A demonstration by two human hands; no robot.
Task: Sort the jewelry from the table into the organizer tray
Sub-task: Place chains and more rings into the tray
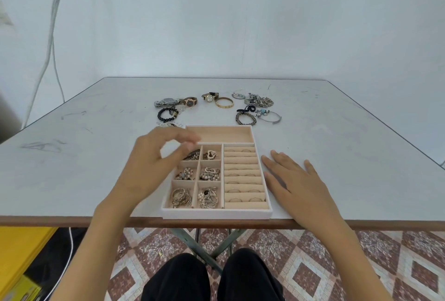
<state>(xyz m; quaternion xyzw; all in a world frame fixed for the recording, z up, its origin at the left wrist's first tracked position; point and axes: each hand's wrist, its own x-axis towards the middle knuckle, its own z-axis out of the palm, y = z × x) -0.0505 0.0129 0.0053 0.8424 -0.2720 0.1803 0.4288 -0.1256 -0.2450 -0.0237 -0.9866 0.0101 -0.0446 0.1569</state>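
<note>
Because the left grip (154,163) is motion-blurred, head view only partly resolves it. Thumb and forefinger curl toward each other, tips nearly meeting. Cannot tell whether a small piece is pinched between them.

- Directly under those fingertips: the far-left small compartment of the organizer tray (216,215), holding a dark tangle of earrings (192,155).
- Right grip (298,185) lies flat on the table (72,156), fingers straight and spread, holding nothing. It is just beside the tray's right wall; contact not clear.
- Beyond both grips, unsorted: watches (190,102), gold bangle (224,103), black bead bracelet (166,114), braided bracelet (245,118), chain pile (260,100).
- Long back compartment (224,134), just past the left fingertips, is bare.

Risks, as judged:
1. Curled fingers so close to the tangle could hook a wire and lift a neighbouring earring out.
2. Anything small let go here might bounce into the adjoining cell with the heart-shaped piece (211,154).
3. The tray sits at the table's near edge, so a wrist dragging back could nudge it off; the right grip looks placed to steady it.
</note>
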